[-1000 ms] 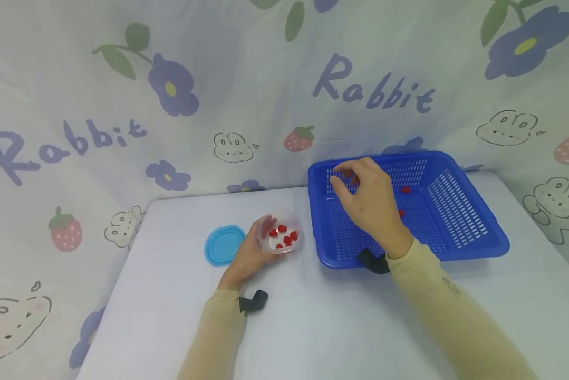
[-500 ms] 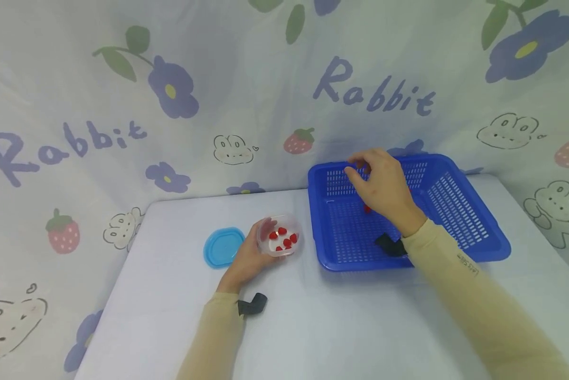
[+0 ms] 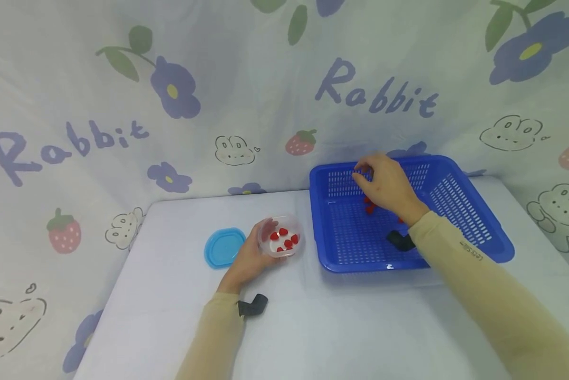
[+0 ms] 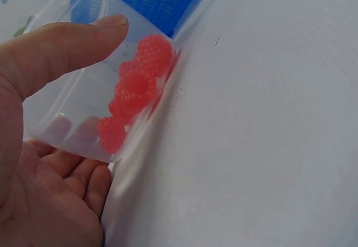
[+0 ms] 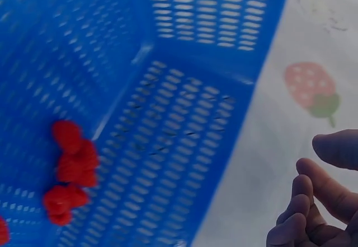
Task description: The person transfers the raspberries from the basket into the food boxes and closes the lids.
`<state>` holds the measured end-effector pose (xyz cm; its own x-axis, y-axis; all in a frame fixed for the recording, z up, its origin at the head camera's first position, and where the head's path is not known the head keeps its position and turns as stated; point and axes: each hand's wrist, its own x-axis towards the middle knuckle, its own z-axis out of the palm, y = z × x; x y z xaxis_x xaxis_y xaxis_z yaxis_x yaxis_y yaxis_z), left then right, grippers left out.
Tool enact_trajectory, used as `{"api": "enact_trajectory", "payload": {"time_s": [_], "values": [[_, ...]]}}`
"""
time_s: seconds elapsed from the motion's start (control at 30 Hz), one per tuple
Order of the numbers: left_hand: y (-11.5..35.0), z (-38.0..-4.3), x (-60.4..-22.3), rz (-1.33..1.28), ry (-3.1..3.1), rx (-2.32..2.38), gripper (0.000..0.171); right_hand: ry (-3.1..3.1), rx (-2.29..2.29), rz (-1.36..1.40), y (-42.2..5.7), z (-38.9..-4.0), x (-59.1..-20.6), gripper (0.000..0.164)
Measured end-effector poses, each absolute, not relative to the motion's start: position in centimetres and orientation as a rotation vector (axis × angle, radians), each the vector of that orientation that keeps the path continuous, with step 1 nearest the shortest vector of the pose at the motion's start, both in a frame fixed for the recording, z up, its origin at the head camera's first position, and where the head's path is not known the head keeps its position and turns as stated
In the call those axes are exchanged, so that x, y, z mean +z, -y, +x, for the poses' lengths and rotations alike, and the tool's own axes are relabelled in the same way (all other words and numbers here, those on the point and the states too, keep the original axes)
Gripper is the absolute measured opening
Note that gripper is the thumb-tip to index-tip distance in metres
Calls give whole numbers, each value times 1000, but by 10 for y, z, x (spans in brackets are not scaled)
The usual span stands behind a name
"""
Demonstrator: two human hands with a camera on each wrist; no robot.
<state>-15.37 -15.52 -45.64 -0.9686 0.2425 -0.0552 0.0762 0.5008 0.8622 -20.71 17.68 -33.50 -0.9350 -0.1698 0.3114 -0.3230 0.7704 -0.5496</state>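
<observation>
My left hand (image 3: 247, 264) holds a small clear plastic tub (image 4: 92, 90), its thumb and fingers around the side. Several red raspberries (image 4: 134, 90) lie at the bottom of the tub. Over the left half of the blue basket (image 3: 350, 268) is my right hand (image 3: 385, 184), its fingers loosely bent. In the right wrist view its thumb stands apart from the fingertips with nothing between them. More raspberries (image 5: 75, 163) sit in a cluster on the basket floor; in the head view the right hand and wrist partly hide them.
A light blue lid (image 3: 224, 248) lies on the white table (image 3: 322, 327), left of the tub and partly behind the left hand. The slotted basket walls rise near the back curtain (image 3: 246, 63), which carries flowers, rabbits and strawberries.
My right hand has shifted to the right over the basket, and raspberries below it have come into view. The left hand and tub have stayed in about the same place.
</observation>
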Motion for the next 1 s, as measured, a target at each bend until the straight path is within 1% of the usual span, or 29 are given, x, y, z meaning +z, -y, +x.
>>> {"api": "enact_trajectory", "payload": {"time_s": [0.5, 0.77, 1.0], "values": [[154, -153, -456, 260, -2561, 1474, 93, 2957, 782, 455, -200, -226, -357, 26], [154, -153, -456, 257, -2573, 1474, 93, 3067, 754, 605, -215, -240, -372, 28], [154, -153, -457, 233, -2567, 1463, 92, 3159, 715, 780, -220, -245, -380, 26]]}}
